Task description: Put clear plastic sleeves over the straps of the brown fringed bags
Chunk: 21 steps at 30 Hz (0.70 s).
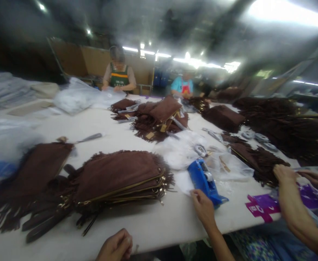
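My right hand (204,210) is closed, fingertips pinched at the corner of a thin white sheet (184,182). Just beside it stands a blue tape dispenser (202,177). My left hand (117,244) is curled shut at the table's front edge; anything inside its fingers is hidden. Ahead of it lies a stack of brown fringed bags (121,172) with gold zippers. Another brown fringed bag (46,159) rests to the left, with dark straps (43,221) in front.
Clear plastic bags (180,146) lie mid-table, before a brown bag pile (166,110). At right, a co-worker's forearm (293,199) reaches over purple packaging (265,206). Two people (121,78) work across the table (99,123). More brown bags (278,127) are heaped right.
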Each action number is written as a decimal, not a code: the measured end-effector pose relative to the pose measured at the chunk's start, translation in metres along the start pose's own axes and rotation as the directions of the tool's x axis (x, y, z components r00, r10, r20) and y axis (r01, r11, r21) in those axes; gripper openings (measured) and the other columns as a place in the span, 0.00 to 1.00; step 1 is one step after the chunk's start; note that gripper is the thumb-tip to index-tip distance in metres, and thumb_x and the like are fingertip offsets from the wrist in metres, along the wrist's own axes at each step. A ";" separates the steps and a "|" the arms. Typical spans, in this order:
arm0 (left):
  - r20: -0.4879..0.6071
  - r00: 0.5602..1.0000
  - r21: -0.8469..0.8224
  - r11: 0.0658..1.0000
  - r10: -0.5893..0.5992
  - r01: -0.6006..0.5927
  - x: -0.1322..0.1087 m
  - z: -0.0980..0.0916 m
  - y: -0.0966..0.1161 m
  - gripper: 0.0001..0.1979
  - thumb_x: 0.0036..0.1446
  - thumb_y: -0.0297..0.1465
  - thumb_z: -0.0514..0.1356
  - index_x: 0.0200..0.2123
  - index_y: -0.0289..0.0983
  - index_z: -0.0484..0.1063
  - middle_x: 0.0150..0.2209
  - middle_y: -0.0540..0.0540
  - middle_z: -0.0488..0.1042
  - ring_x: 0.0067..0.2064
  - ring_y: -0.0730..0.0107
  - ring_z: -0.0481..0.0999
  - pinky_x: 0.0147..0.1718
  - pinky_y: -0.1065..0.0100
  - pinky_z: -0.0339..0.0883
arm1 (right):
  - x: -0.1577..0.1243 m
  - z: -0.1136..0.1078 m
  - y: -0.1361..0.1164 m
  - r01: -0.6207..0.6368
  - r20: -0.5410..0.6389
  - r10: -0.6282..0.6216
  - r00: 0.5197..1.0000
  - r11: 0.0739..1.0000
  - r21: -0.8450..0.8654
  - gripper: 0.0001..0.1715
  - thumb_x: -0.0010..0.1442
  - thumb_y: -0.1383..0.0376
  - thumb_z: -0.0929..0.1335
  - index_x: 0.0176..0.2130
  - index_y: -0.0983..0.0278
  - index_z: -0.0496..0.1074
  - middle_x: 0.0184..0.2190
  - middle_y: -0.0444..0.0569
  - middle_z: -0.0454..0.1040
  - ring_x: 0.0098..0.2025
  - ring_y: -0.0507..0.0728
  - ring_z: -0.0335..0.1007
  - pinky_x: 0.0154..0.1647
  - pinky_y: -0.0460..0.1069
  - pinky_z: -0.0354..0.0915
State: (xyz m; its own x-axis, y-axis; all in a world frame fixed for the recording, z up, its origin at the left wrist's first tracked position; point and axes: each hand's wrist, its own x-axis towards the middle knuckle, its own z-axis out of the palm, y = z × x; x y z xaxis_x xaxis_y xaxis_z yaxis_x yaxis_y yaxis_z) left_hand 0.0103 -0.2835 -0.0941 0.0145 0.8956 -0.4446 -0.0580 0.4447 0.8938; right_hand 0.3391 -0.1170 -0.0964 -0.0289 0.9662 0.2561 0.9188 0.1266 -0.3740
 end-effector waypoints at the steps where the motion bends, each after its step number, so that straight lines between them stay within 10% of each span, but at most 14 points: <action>1: 0.008 1.000 -0.018 1.000 0.007 -0.007 0.002 0.003 0.004 0.27 0.48 0.57 0.58 0.23 0.38 0.64 0.22 0.50 0.66 0.26 0.69 0.64 0.27 0.69 0.57 | -0.004 -0.003 0.002 -0.014 -0.011 0.014 1.000 0.999 0.041 0.20 0.67 0.56 0.57 0.39 0.63 0.72 0.26 0.44 0.75 0.27 0.53 0.72 0.30 0.44 0.65; 11: 0.081 0.990 0.070 0.990 0.114 -0.120 0.014 0.028 0.030 0.16 0.58 0.42 0.55 0.25 0.36 0.66 0.24 0.49 0.68 0.29 0.67 0.67 0.31 0.68 0.60 | -0.016 -0.030 -0.032 -0.055 -0.017 0.067 0.998 0.912 0.406 0.17 0.61 0.53 0.64 0.35 0.62 0.74 0.33 0.49 0.74 0.36 0.58 0.69 0.41 0.50 0.63; 15: 0.036 0.968 0.164 0.954 0.249 -0.251 0.002 0.030 0.051 0.11 0.59 0.38 0.57 0.36 0.37 0.72 0.33 0.46 0.73 0.37 0.64 0.70 0.37 0.69 0.60 | -0.026 -0.033 -0.072 -0.337 0.235 0.244 0.941 0.586 0.737 0.19 0.56 0.50 0.69 0.32 0.63 0.70 0.18 0.39 0.63 0.22 0.51 0.58 0.23 0.45 0.55; 21: 0.014 0.937 0.034 0.936 0.350 -0.350 -0.012 0.040 0.079 0.25 0.47 0.37 0.69 0.49 0.38 0.72 0.47 0.42 0.73 0.48 0.57 0.69 0.46 0.65 0.60 | -0.071 -0.023 -0.158 -0.535 0.542 0.020 0.840 0.193 0.823 0.21 0.56 0.49 0.70 0.27 0.62 0.64 0.15 0.36 0.58 0.19 0.47 0.48 0.19 0.43 0.48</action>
State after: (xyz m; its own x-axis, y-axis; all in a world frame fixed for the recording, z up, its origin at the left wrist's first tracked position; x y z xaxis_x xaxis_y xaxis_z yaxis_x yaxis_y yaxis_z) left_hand 0.0451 -0.2589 -0.0158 0.0071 0.9947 -0.1029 -0.0253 0.1031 0.9944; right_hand 0.2050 -0.2109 -0.0353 -0.2187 0.9362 -0.2751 -0.1313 -0.3076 -0.9424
